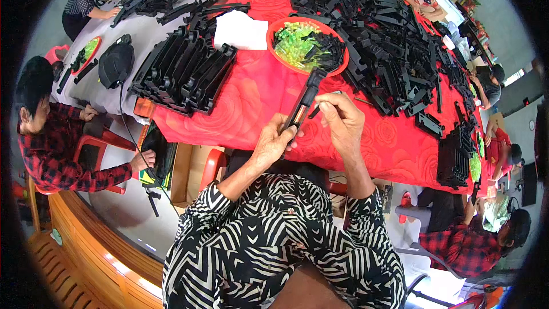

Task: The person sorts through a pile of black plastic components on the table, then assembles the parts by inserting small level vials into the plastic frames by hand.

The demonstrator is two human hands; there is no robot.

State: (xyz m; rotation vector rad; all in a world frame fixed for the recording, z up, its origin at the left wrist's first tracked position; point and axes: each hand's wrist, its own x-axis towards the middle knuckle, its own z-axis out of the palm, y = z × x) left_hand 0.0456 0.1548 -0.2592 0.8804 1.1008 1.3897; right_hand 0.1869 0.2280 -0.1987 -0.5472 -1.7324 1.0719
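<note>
My left hand [271, 139] is closed around the lower part of a long black plastic part [309, 92], which points up and away from me. A lighter, orange-brown strip shows in its hollow. Close to its right side, the thumb and fingers of my right hand [345, 121] pinch a small black piece [314, 113]. Whether that piece touches the long part I cannot tell. Just beyond both hands stands a red-orange bowl [290, 67], with translucent yellow-green pieces [287, 42] on its left and small black pieces [330, 50] on its right.
A red patterned cloth [251, 91] covers the table. Loose black parts [383, 40] heap at the far right; stacked ones [183, 71] stand at the left, near white paper [241, 30] and a black cap [116, 62]. People sit on both sides; one [57, 143] holds a cable.
</note>
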